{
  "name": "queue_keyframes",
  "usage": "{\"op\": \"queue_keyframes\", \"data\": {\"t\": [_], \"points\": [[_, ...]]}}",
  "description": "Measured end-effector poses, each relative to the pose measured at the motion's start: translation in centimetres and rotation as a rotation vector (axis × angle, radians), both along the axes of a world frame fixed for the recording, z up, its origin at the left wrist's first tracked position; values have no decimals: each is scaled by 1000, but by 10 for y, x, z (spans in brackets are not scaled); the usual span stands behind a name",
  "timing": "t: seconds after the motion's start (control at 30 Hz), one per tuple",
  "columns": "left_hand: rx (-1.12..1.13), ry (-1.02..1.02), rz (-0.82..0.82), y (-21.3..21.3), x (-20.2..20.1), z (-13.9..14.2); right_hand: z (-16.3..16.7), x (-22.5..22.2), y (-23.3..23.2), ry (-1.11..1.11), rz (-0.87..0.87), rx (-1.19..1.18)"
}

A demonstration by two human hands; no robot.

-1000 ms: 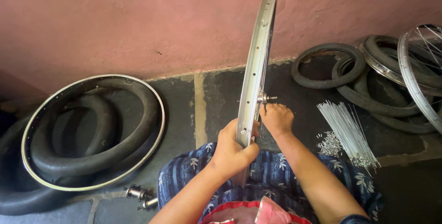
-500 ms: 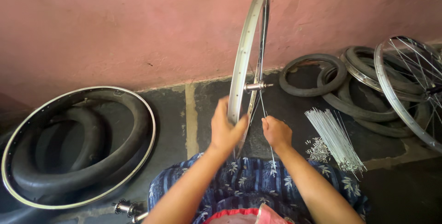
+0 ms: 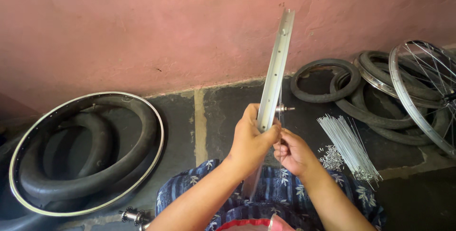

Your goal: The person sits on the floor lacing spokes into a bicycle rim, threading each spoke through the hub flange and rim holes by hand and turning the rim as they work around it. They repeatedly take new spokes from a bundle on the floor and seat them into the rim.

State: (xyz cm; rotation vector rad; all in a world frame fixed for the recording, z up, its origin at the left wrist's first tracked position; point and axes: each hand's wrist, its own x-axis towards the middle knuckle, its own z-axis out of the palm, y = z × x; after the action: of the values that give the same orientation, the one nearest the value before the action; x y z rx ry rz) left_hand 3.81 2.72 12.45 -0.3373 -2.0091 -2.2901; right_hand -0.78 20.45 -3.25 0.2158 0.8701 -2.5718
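I hold a silver bicycle rim [image 3: 276, 65] upright and edge-on in front of me, its lower part resting at my lap. My left hand [image 3: 251, 141] grips the rim's near edge. Just to the right, my right hand [image 3: 290, 152] pinches a thin spoke [image 3: 280, 138] beside the rim. A small metal hub [image 3: 284, 109] shows just behind the rim above my right hand. A bundle of loose silver spokes [image 3: 346, 146] and a little heap of nipples [image 3: 331, 157] lie on the floor to my right.
A rim with black tyres [image 3: 85, 152] lies on the floor at left. Several tyres [image 3: 361, 95] and a spoked wheel [image 3: 422, 93] lie at right against the pink wall [image 3: 142, 31]. A spare hub [image 3: 133, 216] sits near my left knee.
The rim has turned to nearly edge-on. My right hand dropped from the hub and then closed in on the spoke beside the rim. My view shifted left.
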Motion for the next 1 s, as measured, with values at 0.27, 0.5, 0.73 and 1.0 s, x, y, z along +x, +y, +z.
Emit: {"op": "queue_keyframes", "data": {"t": [0.27, 0.5, 0.73, 1.0], "points": [[-426, 101, 241, -16, 28, 21, 18, -13, -6, -15, 24, -218], [-536, 101, 294, -23, 34, 16, 23, -31, -49, 51, -12, 239], [-531, 108, 359, -26, 37, 12, 9, -46, -56, 1, 98, -182], [-491, 107, 342, -19, 35, 5, 30, -16, -51, 251, 86, 293]]}}
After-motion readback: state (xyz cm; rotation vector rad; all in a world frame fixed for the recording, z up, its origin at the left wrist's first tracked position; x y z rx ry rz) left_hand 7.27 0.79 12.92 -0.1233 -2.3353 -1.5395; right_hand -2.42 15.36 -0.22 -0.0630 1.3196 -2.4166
